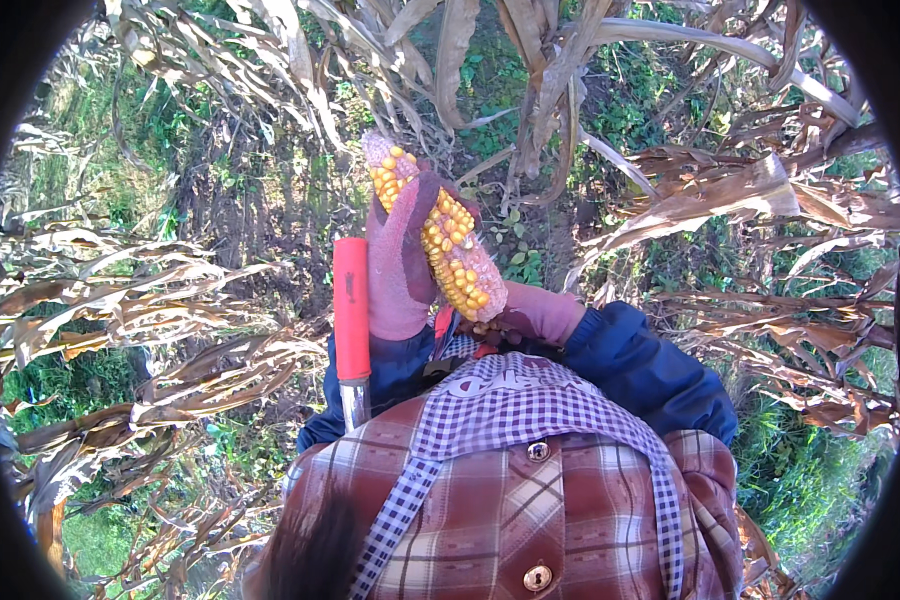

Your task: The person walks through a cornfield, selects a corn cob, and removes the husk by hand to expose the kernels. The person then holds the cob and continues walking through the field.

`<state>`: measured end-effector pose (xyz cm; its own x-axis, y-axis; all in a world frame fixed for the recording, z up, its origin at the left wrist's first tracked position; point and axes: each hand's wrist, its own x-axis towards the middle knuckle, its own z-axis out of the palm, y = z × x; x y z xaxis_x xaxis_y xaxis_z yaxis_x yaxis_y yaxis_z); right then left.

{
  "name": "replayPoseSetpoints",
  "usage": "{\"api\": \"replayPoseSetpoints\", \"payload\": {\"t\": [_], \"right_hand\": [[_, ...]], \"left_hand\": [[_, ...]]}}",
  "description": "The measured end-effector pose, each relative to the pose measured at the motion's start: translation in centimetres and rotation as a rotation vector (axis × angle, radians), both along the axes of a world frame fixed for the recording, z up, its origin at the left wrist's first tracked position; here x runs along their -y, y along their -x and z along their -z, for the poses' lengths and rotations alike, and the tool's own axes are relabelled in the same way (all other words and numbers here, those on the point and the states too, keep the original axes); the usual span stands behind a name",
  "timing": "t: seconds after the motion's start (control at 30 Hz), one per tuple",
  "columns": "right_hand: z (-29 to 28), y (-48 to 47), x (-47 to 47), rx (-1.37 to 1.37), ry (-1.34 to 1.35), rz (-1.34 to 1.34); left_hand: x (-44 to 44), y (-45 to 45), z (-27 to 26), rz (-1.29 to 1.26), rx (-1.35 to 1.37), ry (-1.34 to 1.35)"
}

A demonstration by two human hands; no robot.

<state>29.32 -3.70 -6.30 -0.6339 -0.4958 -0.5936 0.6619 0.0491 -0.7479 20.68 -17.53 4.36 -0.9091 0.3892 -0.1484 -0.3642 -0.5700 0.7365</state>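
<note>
In my left hand [401, 262], covered by a pink glove with a darker palm, is a partly bare corn cob [450, 240]. Yellow kernels cover its middle, while pale patches at both ends have lost theirs. The cob slants from upper left to lower right, with my left thumb across its upper part. My right hand [536, 311], in a similar glove, is by the cob's lower end. Its fingers are partly hidden, and small brown bits show near them. Whether it grips anything is unclear.
A red tool handle [352, 307] on a metal shaft [355, 405] rises beside my left forearm. A checked apron [510, 405] covers my chest. Dry corn leaves [217, 300] lie on the left, more dry stalks [810, 187] on the right, and some hang ahead [547, 97].
</note>
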Motion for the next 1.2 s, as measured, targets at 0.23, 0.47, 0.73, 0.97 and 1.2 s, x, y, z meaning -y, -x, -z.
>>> {"api": "replayPoseSetpoints", "payload": {"t": [0.23, 0.47, 0.73, 0.97, 1.2], "right_hand": [[2.2, 1.5, 4.1, -0.564, -0.524, -0.554], [0.1, -1.5, 4.9, -0.635, -0.771, -0.400], [0.1, -2.2, 1.8, -0.795, -0.466, -0.320], [2.1, -2.6, -6.2, 0.106, 0.088, 0.511], [10.7, -4.5, -11.8, 0.311, 0.126, 0.619]], "left_hand": [[1.2, 0.7, 1.2, -0.082, -0.036, 0.103], [1.5, 1.1, 1.9, -0.141, -0.042, 0.180], [1.4, 1.1, 2.5, -0.219, -0.008, 0.258], [2.0, -1.1, 4.3, -0.366, 0.206, 0.442], [5.0, -4.4, 12.3, -0.479, 0.329, 0.433]]}}
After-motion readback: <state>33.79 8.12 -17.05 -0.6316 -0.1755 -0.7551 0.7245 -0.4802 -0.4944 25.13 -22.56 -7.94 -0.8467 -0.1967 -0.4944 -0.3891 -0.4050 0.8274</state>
